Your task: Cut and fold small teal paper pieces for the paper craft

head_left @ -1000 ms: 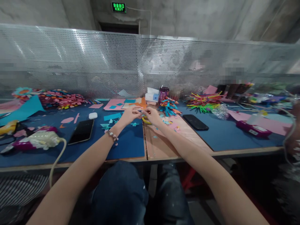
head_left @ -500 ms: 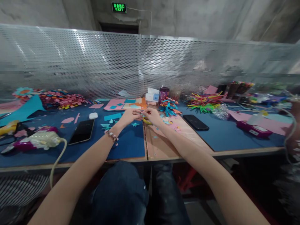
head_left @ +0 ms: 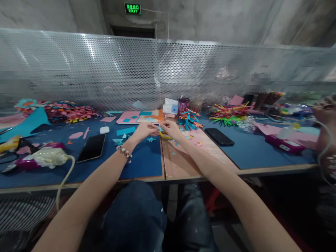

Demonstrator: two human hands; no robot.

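Observation:
Over the seam in the table, both my hands meet with fingertips pinched close together. A small light-blue paper piece shows between them, partly hidden by the fingers. My left hand, with a beaded bracelet at the wrist, is closed on its left side. My right hand is closed on the other side, fingertips pinched against the piece. Blue paper cutouts and a blue paper rectangle lie near my left hand. Under my right hand is a yellow item whose kind I cannot make out.
Phones flank my arms. A corded purple-and-white tool lies left; a purple device lies right. Behind stand a tissue pack, a purple cup and a perforated metal screen. Another person's hand is far right.
My hands stay almost in place, with slight finger movement around the paper piece. My right knee has shifted right. The other person's hand has come further into view at the right edge.

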